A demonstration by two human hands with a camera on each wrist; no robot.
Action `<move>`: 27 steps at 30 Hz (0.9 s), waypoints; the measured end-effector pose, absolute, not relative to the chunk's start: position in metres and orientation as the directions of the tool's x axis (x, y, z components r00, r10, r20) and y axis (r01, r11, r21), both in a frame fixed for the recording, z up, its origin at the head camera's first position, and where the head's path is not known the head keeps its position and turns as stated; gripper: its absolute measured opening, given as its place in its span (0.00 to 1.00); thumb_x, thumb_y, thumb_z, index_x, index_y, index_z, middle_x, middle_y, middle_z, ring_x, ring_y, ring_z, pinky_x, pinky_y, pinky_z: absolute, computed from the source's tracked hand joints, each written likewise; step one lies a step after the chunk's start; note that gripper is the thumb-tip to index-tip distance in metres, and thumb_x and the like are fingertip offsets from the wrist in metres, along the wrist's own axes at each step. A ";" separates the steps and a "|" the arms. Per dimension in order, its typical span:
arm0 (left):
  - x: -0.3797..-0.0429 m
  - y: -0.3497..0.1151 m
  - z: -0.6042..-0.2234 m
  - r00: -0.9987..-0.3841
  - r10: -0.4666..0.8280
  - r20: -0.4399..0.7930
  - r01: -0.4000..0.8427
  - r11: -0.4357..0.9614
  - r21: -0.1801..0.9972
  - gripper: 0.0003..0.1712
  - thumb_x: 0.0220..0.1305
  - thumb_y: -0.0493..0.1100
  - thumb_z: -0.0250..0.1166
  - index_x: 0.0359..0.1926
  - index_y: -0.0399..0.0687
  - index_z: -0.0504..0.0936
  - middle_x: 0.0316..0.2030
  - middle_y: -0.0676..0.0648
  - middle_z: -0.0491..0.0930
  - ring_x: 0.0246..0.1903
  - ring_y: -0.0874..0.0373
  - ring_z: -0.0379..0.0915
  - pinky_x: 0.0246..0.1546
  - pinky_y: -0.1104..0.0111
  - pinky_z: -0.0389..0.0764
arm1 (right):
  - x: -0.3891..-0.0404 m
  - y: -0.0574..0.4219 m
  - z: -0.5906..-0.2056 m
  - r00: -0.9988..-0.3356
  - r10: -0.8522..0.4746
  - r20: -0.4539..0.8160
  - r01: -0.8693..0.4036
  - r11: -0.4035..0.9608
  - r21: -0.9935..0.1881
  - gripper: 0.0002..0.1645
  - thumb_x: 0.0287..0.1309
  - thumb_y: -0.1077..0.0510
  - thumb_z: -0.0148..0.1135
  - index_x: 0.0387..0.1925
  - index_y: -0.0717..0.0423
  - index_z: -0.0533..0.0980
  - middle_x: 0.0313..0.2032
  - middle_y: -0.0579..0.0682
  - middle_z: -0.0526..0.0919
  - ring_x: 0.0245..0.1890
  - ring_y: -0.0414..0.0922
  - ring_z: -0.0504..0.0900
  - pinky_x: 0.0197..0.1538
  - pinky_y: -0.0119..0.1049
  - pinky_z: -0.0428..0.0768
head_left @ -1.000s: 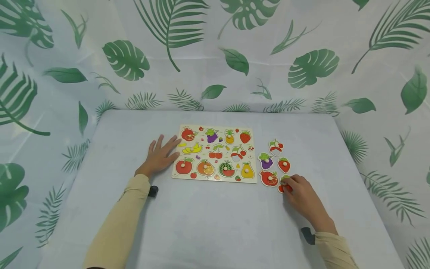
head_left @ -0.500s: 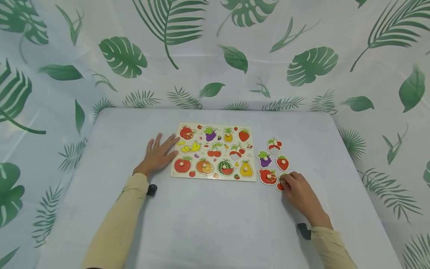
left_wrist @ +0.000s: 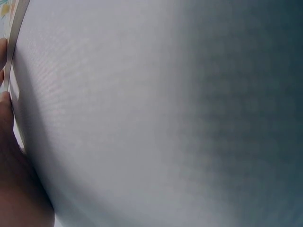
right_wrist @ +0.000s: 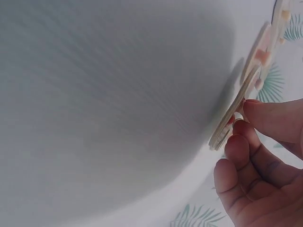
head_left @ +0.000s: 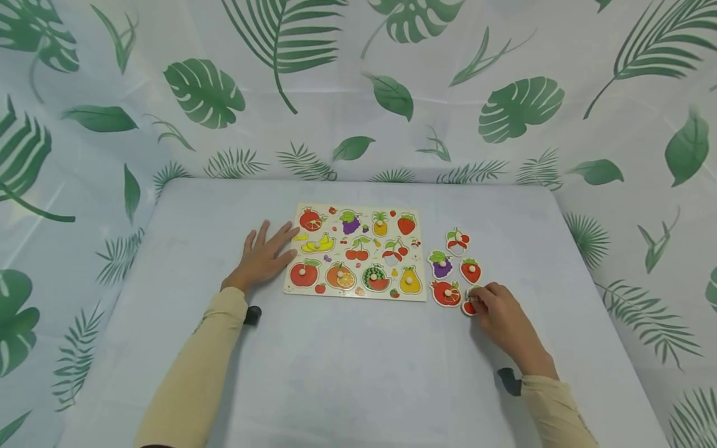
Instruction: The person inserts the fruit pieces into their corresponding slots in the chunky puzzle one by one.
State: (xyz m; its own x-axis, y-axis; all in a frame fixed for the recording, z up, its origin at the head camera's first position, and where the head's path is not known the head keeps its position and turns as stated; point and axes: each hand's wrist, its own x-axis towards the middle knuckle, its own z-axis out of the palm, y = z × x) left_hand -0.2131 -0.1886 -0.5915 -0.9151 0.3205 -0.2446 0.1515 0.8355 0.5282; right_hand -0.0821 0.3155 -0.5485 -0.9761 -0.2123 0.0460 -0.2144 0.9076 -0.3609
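Note:
A flat fruit puzzle board [head_left: 336, 297] lies on the table in the head view, with knobbed pieces such as an apple, an orange and a pear in it. My left hand [head_left: 262, 260] rests at its left edge, fingers spread, thumb and fingertips on the rim. In the left wrist view only part of that hand [left_wrist: 14, 161] shows beside the board's edge. My right hand [head_left: 506, 320] pinches a red fruit puzzle piece [head_left: 469, 308] with a green top, partly hidden by the fingers. The right wrist view shows this piece [right_wrist: 229, 116] edge-on and tilted between thumb and fingers.
Loose knobbed pieces lie right of the board: a grape piece [head_left: 440, 266], a strawberry piece [head_left: 471, 271], a pomegranate piece [head_left: 445, 294] and a red-and-white cherry piece [head_left: 457, 242]. A leaf-patterned cloth [head_left: 313, 137] rises behind the white table [head_left: 347, 373].
The head view has shifted slightly. My right hand stays at the red fruit piece, and its fingers now cover more of it. The left hand keeps its place at the board.

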 end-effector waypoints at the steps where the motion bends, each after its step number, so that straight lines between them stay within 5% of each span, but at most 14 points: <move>1: -0.213 -0.189 -0.591 -0.916 0.318 -0.246 0.149 0.836 0.528 0.39 0.82 0.60 0.53 0.87 0.59 0.55 0.87 0.49 0.43 0.83 0.41 0.15 0.78 0.44 0.19 | -0.083 0.315 -0.547 -0.976 -0.213 0.049 -0.216 0.907 -0.362 0.13 0.59 0.74 0.74 0.46 0.69 0.84 0.41 0.62 0.82 0.43 0.59 0.80 0.51 0.59 0.86; 15: -0.211 -0.189 -0.591 -0.917 0.316 -0.244 0.150 0.839 0.523 0.39 0.83 0.60 0.52 0.87 0.59 0.55 0.87 0.50 0.43 0.83 0.42 0.14 0.78 0.45 0.19 | -0.100 0.302 -0.540 -0.954 -0.261 0.149 -0.298 0.887 -0.352 0.13 0.59 0.75 0.73 0.45 0.68 0.85 0.38 0.59 0.81 0.40 0.56 0.79 0.46 0.55 0.86; 27: -0.212 -0.190 -0.593 -0.919 0.322 -0.227 0.164 0.837 0.523 0.39 0.82 0.61 0.52 0.86 0.60 0.56 0.87 0.49 0.44 0.83 0.42 0.15 0.78 0.44 0.20 | -0.130 0.269 -0.540 -0.956 -0.275 0.100 -0.292 0.875 -0.387 0.11 0.65 0.71 0.70 0.49 0.67 0.85 0.41 0.60 0.82 0.44 0.56 0.78 0.48 0.53 0.87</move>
